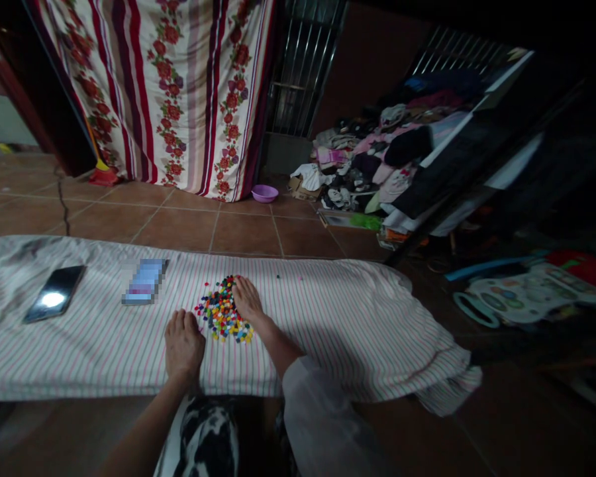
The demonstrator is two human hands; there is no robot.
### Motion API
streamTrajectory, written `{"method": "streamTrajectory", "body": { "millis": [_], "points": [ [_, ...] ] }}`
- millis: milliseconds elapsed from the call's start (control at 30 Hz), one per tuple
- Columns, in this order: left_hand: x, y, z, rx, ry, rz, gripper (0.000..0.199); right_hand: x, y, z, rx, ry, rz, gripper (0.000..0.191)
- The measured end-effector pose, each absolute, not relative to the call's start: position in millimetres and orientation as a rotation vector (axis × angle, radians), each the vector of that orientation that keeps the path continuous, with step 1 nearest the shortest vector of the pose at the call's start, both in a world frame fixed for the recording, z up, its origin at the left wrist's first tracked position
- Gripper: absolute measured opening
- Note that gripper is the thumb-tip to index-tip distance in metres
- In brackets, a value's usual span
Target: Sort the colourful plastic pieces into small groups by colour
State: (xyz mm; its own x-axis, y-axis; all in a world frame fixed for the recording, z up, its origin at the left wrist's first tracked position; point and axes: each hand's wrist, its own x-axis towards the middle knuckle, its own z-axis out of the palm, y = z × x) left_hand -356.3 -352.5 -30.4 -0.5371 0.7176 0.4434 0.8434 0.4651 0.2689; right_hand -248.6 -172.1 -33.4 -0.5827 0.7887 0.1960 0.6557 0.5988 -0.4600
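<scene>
A pile of small pieces in many colours (222, 311) lies on the striped cloth (328, 311) in front of me. My left hand (183, 341) rests palm down on the cloth at the pile's left edge, its fingers lying flat and pointing forward. At the pile's right side my right hand (248, 300) lies flat, its fingertips touching the upper right pieces. Neither hand holds anything that I can see; what is under the palms is hidden. A couple of loose pieces (300, 278) lie apart to the right.
A dark phone (54, 295) and a second, blurred phone (145, 281) lie on the cloth at the left. Beyond the cloth are a tiled floor, a purple basin (265, 193), a floral curtain (179, 99) and a heap of clothes (377, 156).
</scene>
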Motion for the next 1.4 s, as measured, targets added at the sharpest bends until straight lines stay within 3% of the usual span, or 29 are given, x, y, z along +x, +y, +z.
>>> {"method": "streamTrajectory", "body": {
  "millis": [167,500,733,867,1067,1400],
  "points": [
    [-356,-355,-21,-1.377,-2.471,-0.650,0.025,-229,-189,-27,-0.965,-2.420,0.492,0.048],
    [-353,-356,-8,-1.392,-2.512,-0.589,0.020,-214,-252,-56,-1.007,-2.235,0.421,0.043],
    [-353,-356,-6,-1.376,-2.552,-0.610,0.022,-208,-252,-28,-0.920,-2.059,0.662,0.044],
    [-353,-355,-9,-1.349,-2.560,-0.648,0.023,-173,-238,-18,-1.157,-1.929,0.715,0.039],
    [-354,-355,-13,-1.351,-2.569,-0.714,0.025,-149,-232,-19,-1.265,-2.145,0.732,0.027],
    [-355,-353,-18,-1.321,-2.611,-0.693,0.029,-178,-222,-1,-1.198,-2.389,0.666,0.029]
  ]
}}
